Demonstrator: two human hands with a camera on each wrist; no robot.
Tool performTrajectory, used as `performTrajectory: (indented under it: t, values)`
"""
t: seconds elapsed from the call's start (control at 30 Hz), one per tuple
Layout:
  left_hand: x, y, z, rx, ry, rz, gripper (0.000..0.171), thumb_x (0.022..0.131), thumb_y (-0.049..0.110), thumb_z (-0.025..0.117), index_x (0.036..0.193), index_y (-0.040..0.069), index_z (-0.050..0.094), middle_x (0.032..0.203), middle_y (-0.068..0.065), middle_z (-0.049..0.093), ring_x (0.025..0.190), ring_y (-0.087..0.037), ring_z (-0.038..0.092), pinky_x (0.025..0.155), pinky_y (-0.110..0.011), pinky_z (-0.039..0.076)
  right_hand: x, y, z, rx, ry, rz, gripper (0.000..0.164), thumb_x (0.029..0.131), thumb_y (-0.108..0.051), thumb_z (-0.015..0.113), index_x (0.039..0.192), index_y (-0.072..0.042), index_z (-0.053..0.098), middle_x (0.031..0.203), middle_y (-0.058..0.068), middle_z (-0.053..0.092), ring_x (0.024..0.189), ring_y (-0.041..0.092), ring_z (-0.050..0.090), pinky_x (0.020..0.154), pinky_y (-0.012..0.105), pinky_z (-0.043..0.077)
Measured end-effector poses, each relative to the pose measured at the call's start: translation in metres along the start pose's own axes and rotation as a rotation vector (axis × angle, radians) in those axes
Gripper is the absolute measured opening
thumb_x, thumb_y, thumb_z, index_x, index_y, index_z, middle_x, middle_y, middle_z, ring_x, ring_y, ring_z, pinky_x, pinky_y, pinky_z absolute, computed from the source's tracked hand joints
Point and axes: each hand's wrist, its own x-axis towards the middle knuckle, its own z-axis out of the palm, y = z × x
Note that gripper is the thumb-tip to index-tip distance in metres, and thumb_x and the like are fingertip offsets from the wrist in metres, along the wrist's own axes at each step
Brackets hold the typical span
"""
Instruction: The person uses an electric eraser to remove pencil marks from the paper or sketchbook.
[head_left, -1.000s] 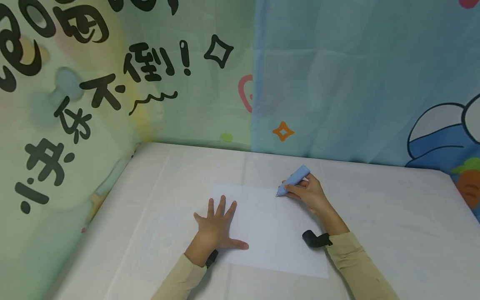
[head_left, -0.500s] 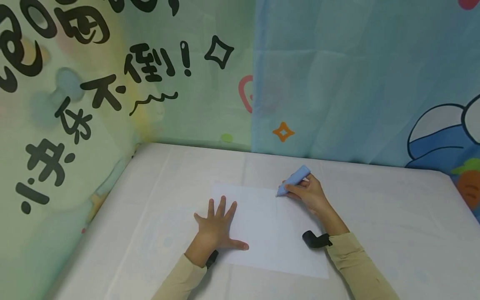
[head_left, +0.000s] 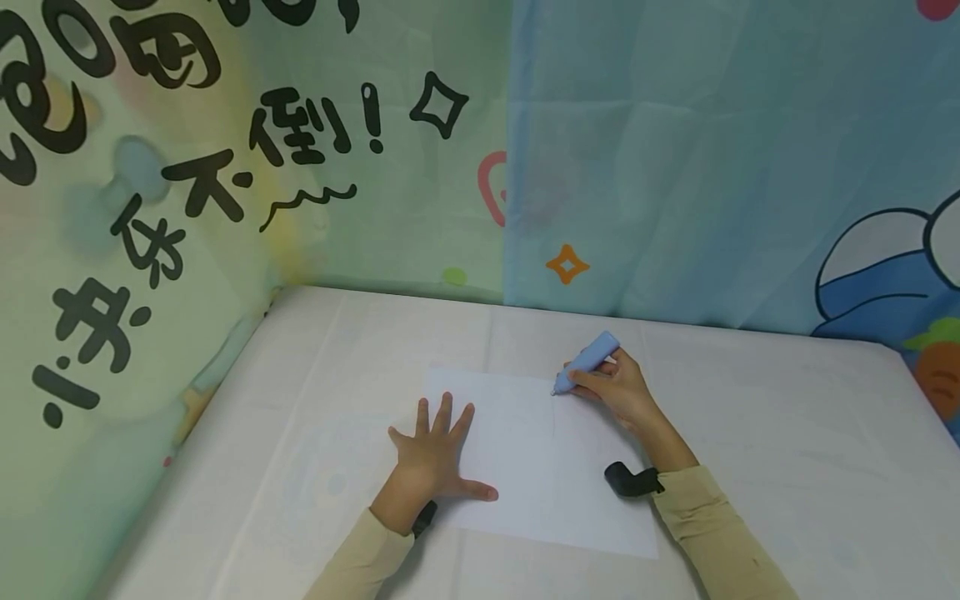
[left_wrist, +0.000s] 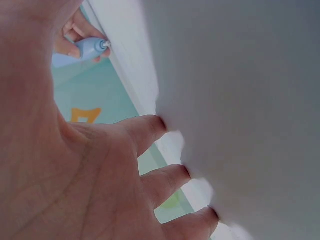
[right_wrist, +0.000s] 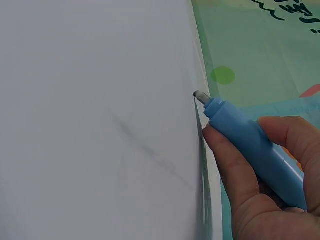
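A plain white sheet of paper lies on the white cloth-covered table, low in the middle of the frame. The fat light-blue plastic pen-shaped tool is at the paper's top edge, where its thin metal tip looks to be touching. Only a faint line shows below it, maybe just a crease, so the work seems barely begun, with most left. The left hand is spread wide at the paper's left side, thumb pointing right. The right hand pinches the tool, which leans up to the right.
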Motion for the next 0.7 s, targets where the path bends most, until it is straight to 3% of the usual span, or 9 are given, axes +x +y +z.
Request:
performTrajectory:
  t: [0.5,0.7]
  values:
    - [-0.0017,0.0012,-0.0018,-0.011,0.006,-0.001,0.114,0.063,0.073,0.075,0.155,0.022,0.028,0.162,-0.011,0.02,0.147,-0.042,0.017,0.096,-0.075,0.031,0.0005,0.0012,-0.0003,0.011,-0.007,0.001,0.038,0.089,0.011,0.061,0.119,0.007,0.037,0.101,0.009,0.066,0.092,0.008,0.069,0.081,0.03,0.056]
    - [-0.0013,0.0014,-0.0016,-0.005,0.005,-0.002,0.115,0.063,0.074,0.075,0.155,0.023,0.028,0.162,-0.011,0.02,0.147,-0.041,0.017,0.096,-0.075,0.031,-0.0009,0.0003,-0.0001,-0.013,-0.004,0.001,0.039,0.089,0.01,0.061,0.119,0.007,0.037,0.105,0.016,0.065,0.091,0.008,0.069,0.081,0.03,0.056]
